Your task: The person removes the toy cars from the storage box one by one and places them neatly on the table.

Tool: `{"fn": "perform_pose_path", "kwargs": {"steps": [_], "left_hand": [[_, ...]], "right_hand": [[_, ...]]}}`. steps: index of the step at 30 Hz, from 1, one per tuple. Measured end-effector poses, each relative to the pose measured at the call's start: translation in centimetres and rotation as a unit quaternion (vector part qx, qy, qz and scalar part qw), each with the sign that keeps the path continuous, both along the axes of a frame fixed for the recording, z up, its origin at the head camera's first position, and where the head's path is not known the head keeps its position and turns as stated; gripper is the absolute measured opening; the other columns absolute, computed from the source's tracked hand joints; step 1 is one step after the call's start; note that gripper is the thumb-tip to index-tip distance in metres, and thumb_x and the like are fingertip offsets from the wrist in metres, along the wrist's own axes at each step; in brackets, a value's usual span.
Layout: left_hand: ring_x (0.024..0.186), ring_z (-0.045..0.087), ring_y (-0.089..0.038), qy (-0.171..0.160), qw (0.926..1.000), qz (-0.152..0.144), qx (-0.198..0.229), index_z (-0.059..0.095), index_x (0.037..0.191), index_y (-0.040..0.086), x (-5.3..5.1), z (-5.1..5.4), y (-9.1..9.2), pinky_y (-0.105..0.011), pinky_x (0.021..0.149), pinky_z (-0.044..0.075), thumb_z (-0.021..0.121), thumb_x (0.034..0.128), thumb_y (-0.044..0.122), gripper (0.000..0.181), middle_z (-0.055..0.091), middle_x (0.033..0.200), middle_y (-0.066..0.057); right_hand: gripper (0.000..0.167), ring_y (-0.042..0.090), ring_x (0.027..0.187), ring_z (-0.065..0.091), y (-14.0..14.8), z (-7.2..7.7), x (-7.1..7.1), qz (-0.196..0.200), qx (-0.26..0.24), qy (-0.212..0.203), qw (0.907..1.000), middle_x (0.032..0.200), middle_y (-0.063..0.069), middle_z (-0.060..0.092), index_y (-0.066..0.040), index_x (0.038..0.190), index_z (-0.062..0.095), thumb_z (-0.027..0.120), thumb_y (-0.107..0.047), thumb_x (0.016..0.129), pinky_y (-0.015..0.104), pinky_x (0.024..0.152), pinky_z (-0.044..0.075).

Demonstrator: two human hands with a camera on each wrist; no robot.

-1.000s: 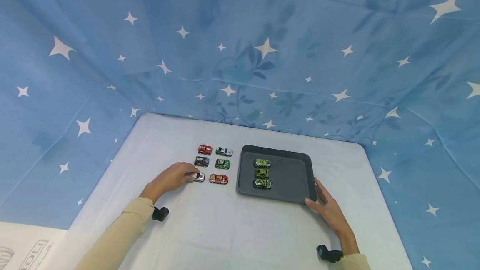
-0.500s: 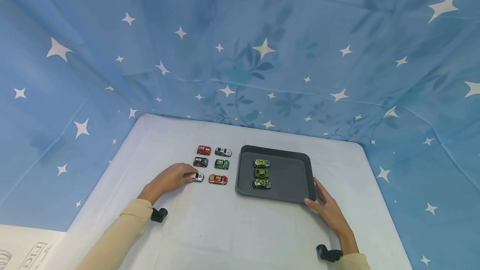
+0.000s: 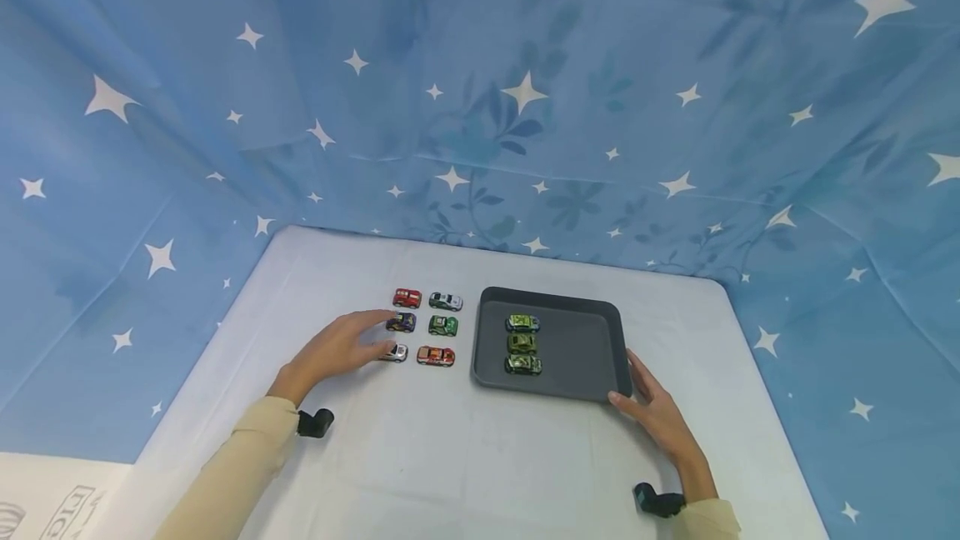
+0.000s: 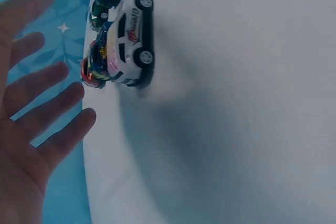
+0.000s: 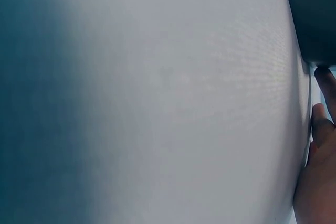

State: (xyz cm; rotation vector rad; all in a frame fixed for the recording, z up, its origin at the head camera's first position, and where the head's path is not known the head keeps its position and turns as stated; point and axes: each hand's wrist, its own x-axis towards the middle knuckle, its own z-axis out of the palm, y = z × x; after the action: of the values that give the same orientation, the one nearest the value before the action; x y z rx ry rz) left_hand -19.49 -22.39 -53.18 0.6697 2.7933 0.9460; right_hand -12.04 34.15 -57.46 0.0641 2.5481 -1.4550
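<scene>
Head view: your left hand [image 3: 333, 348] spreads empty beside the silver toy car [image 3: 398, 353], toward the surface's [image 3: 480, 457] left edge; your right hand [image 3: 658, 417], straight-fingered, touches the tray's [image 3: 577, 348] near-right corner. The car looks light, rigid, slick: best pinched by its sides.

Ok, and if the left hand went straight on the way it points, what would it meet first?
Probably the blue car, right at the fingertips of the left hand in the head view, with the green car beyond. Its height is hard to judge, so it might pass over both.
</scene>
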Motion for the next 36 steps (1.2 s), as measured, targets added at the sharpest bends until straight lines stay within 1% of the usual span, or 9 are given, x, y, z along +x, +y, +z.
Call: {"fn": "perform_pose_path", "kwargs": {"steps": [4, 7, 12, 17, 21, 24, 26, 30, 36], "left_hand": [[0.153, 0.038, -0.041, -0.006, 0.9997, -0.002, 0.024, 0.043, 0.166, 0.011, -0.5, 0.5, 0.4, -0.059, 0.124, 0.031, 0.072, 0.1039, 0.043, 0.075, 0.043, 0.166, -0.017], [0.156, 0.033, -0.041, -0.013, 0.9994, -0.007, 0.032, 0.037, 0.168, 0.012, -0.8, 0.8, 0.9, -0.061, 0.125, 0.027, 0.071, 0.1039, 0.044, 0.080, 0.038, 0.169, -0.017], [0.154, 0.036, -0.039, -0.032, 0.9982, -0.017, 0.048, 0.036, 0.169, 0.015, -1.4, 1.4, 2.3, -0.063, 0.123, 0.031, 0.071, 0.1040, 0.045, 0.080, 0.039, 0.167, -0.017], [0.152, 0.040, -0.036, -0.026, 0.9973, -0.041, 0.056, 0.036, 0.169, 0.018, -2.3, 1.9, 4.3, -0.061, 0.121, 0.036, 0.070, 0.1050, 0.041, 0.077, 0.038, 0.167, -0.015], [0.156, 0.034, -0.036, -0.023, 0.9967, -0.059, 0.051, 0.034, 0.170, 0.020, -2.9, 2.5, 6.2, -0.064, 0.122, 0.032, 0.068, 0.1063, 0.042, 0.076, 0.034, 0.170, -0.014], [0.158, 0.029, -0.037, -0.016, 0.9957, -0.074, 0.053, 0.033, 0.170, 0.018, -3.5, 2.9, 7.9, -0.067, 0.122, 0.030, 0.066, 0.1072, 0.043, 0.075, 0.032, 0.171, -0.015], [0.159, 0.027, -0.036, -0.013, 0.9949, -0.083, 0.055, 0.033, 0.171, 0.019, -3.9, 3.2, 9.0, -0.065, 0.123, 0.029, 0.065, 0.1077, 0.044, 0.075, 0.032, 0.172, -0.014], [0.158, 0.030, -0.033, -0.002, 0.9931, -0.102, 0.058, 0.033, 0.171, 0.020, -4.7, 3.5, 11.2, -0.059, 0.124, 0.032, 0.063, 0.1084, 0.046, 0.074, 0.034, 0.171, -0.011], [0.156, 0.035, -0.030, 0.006, 0.9923, -0.109, 0.059, 0.035, 0.170, 0.023, -5.4, 3.6, 13.6, -0.056, 0.123, 0.034, 0.061, 0.1092, 0.047, 0.070, 0.039, 0.169, -0.009]], "right_hand": [[0.094, 0.051, 0.158, 0.017, 0.1, 0.1, -0.1, 0.001, 0.001, 0.000, 1.0000, 0.175, 0.024, 0.018, -0.023, 0.174, 0.017, 0.075, -0.034, 0.101, 0.076, 0.121, 0.018], [0.095, 0.052, 0.158, 0.017, 0.1, 0.2, -0.2, -0.002, 0.002, -0.007, 1.0000, 0.175, 0.024, 0.017, -0.024, 0.175, 0.017, 0.075, -0.035, 0.101, 0.075, 0.121, 0.018], [0.095, 0.052, 0.158, 0.016, 0.0, 0.3, -0.1, -0.007, 0.000, -0.015, 0.9999, 0.175, 0.024, 0.016, -0.023, 0.175, 0.016, 0.074, -0.036, 0.101, 0.075, 0.121, 0.017], [0.095, 0.052, 0.159, 0.015, -0.2, 0.2, 0.0, -0.010, 0.001, -0.018, 0.9998, 0.175, 0.023, 0.016, -0.023, 0.175, 0.016, 0.074, -0.037, 0.101, 0.076, 0.121, 0.016], [0.095, 0.051, 0.159, 0.015, -0.2, 0.1, 0.0, -0.011, -0.005, -0.017, 0.9998, 0.176, 0.022, 0.016, -0.024, 0.174, 0.017, 0.075, -0.037, 0.101, 0.076, 0.121, 0.016], [0.095, 0.051, 0.159, 0.015, -0.2, 0.1, 0.0, -0.010, -0.005, -0.015, 0.9998, 0.176, 0.022, 0.016, -0.024, 0.174, 0.017, 0.075, -0.036, 0.100, 0.076, 0.121, 0.017], [0.095, 0.051, 0.159, 0.016, -0.1, 0.0, 0.1, -0.009, -0.006, -0.013, 0.9999, 0.176, 0.022, 0.016, -0.025, 0.174, 0.017, 0.075, -0.036, 0.100, 0.076, 0.121, 0.017], [0.095, 0.051, 0.159, 0.016, -0.1, 0.0, 0.2, -0.007, -0.007, -0.011, 0.9999, 0.176, 0.022, 0.017, -0.025, 0.174, 0.017, 0.075, -0.035, 0.100, 0.076, 0.121, 0.017], [0.094, 0.050, 0.159, 0.017, -0.1, -0.1, 0.2, -0.008, -0.003, -0.012, 0.9999, 0.176, 0.021, 0.018, -0.027, 0.174, 0.018, 0.075, -0.035, 0.101, 0.075, 0.121, 0.017]]}}
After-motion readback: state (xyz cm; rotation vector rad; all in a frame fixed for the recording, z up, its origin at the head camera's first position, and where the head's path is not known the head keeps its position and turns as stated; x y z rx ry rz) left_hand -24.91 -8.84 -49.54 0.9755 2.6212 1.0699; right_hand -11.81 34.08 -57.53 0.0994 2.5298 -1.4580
